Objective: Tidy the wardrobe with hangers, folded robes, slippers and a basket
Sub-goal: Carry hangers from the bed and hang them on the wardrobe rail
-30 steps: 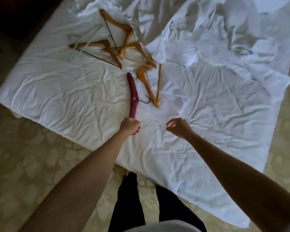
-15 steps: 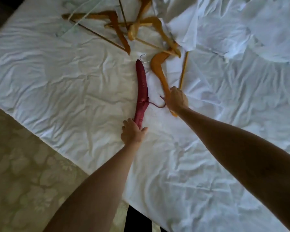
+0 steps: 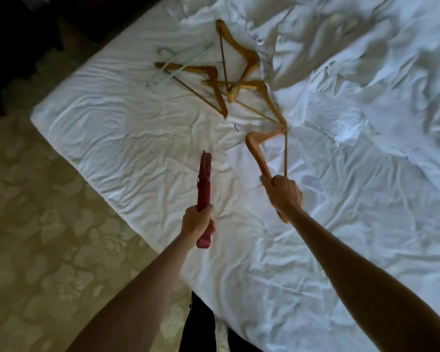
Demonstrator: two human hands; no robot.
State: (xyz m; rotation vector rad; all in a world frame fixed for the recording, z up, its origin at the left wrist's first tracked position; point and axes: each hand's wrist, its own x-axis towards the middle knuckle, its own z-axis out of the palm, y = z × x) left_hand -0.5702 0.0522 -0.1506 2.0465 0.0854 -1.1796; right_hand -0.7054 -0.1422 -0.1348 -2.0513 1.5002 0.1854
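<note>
**A hanger in each hand over the bed**

The left hand (image 3: pixel 198 223) grips a padded dark-red hanger (image 3: pixel 204 185); the right hand (image 3: pixel 285 193) grips a light wooden triangular hanger (image 3: pixel 258 153), both above the rumpled white bedsheet (image 3: pixel 127 128), near piled wooden hangers (image 3: pixel 236 80)

— Where do the hands sit over the white-sheeted bed (image 3: pixel 137 138)?
— The left hand (image 3: pixel 198 223) is near the bed's front edge, holding the padded dark-red hanger (image 3: pixel 204 179), which points away from the person. The right hand (image 3: pixel 283 193) is to its right, gripping one arm of a light wooden hanger (image 3: pixel 258 153).
— And beyond them?
— A heap of three crossed wooden hangers (image 3: pixel 229 80) lies farther back on the sheet, with a thin pale wire hanger (image 3: pixel 178 59) at its left side, partly overlapping it.
— To the right?
— Rumpled white cloth (image 3: pixel 341 59) covers the back right of the bed, touching the heap. The patterned carpet floor (image 3: pixel 48 224) lies left of the bed.
</note>
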